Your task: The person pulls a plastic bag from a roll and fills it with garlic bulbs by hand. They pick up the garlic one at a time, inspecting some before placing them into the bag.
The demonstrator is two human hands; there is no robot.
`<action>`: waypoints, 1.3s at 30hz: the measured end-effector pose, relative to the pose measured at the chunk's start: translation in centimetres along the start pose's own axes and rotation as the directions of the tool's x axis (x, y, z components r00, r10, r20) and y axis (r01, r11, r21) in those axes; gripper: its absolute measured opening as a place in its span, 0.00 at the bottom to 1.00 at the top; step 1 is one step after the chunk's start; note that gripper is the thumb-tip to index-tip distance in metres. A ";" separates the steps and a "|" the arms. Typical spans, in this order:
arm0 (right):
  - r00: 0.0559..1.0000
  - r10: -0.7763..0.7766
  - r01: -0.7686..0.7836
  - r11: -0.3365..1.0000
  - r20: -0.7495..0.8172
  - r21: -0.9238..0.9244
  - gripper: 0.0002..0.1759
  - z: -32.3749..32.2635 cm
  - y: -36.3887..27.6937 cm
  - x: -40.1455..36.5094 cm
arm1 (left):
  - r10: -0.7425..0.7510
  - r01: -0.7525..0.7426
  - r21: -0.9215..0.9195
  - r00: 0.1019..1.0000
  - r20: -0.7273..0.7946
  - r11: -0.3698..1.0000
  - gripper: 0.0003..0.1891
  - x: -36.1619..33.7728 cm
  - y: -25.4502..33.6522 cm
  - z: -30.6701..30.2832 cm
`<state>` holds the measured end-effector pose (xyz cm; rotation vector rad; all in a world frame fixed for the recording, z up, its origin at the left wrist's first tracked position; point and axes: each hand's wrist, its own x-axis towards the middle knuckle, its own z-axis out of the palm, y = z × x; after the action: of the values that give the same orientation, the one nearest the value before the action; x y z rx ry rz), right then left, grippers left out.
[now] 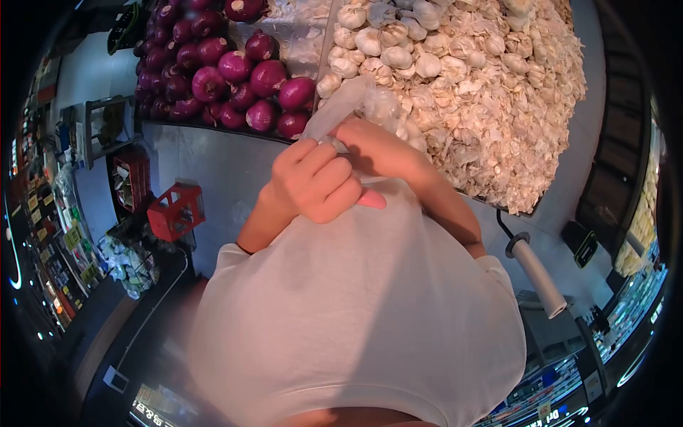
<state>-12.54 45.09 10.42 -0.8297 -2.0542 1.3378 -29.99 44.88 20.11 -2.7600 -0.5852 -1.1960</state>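
Observation:
In front of my white shirt, my left hand (320,179) is closed in a fist, its thumb pointing right. A thin, see-through plastic bag (343,107) rises from between my hands toward the piled garlic. My right hand (359,141) comes in from the right behind the left one and is closed at the bag's gathered end. Its fingertips are mostly hidden. Just beyond my hands, red onions (269,78) lie on the left and garlic bulbs (395,57) on the right, with loose garlic skins (491,121) around them.
A divider (326,43) separates onions from garlic. A red crate (176,211) stands at the left, near a wire basket (131,260) holding crumpled plastic. A roll of bags (538,277) hangs on a rod below the garlic display's right corner. Stocked shelves line both sides.

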 end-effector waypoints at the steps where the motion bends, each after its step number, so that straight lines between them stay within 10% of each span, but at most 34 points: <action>1: 0.998 0.044 -0.042 0.998 0.037 -0.054 0.19 -0.1 -0.2 0.1 | 0.001 -0.001 -0.007 1.000 -0.008 1.000 0.29 0.0 0.0 0.1; 9: 0.902 0.426 -0.410 0.800 -0.067 -0.437 0.11 -3.3 -3.0 -1.5 | -0.032 0.032 -0.007 0.999 -0.009 0.999 0.31 -0.3 -0.1 0.0; 12: 0.914 0.348 -0.405 0.823 -0.210 -0.398 0.12 -5.3 -3.3 -3.6 | -0.047 0.046 -0.023 0.999 -0.019 0.999 0.32 -0.3 -0.2 0.0; 18: 0.808 0.461 -0.482 0.875 -0.367 0.036 0.12 -10.0 -5.8 -5.0 | -0.051 0.050 -0.034 0.998 -0.024 0.998 0.33 0.0 -0.2 0.1; 22: 0.717 0.455 -0.176 0.851 -0.528 0.495 0.11 -11.9 -4.6 -5.0 | -0.048 0.047 -0.027 0.999 -0.017 0.999 0.33 0.3 -0.4 0.1; 25: 0.472 0.270 -0.252 0.954 -0.839 0.165 0.14 -12.1 -0.2 -2.3 | -0.041 0.040 -0.031 0.999 -0.025 0.999 0.33 0.4 -0.5 0.2; 27: 0.552 -0.272 -0.555 0.585 -0.788 -0.591 0.18 -13.1 1.0 -1.1 | -0.043 0.043 -0.043 0.999 -0.014 0.998 0.33 0.5 -0.4 0.1; 29: 0.661 -0.334 -0.605 0.293 -0.672 -0.741 0.23 -13.6 2.6 -0.8 | -0.031 0.033 -0.072 0.999 0.027 0.997 0.33 0.3 -0.5 -0.2; 31: 0.655 -0.086 -0.612 0.522 -0.750 -0.594 0.29 -13.3 4.8 -0.9 | -0.034 0.037 -0.080 0.999 0.041 0.996 0.34 0.2 -0.7 -0.1; 39: 0.684 -0.054 -0.597 0.533 -0.728 -0.600 0.30 -13.8 6.3 -1.0 | -0.341 0.316 -0.323 0.940 -0.022 0.892 0.29 0.1 -2.3 0.5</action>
<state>-0.66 54.46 9.40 -1.8292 -1.8443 -0.0353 -30.41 47.12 19.65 -2.9324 -0.9645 -1.5882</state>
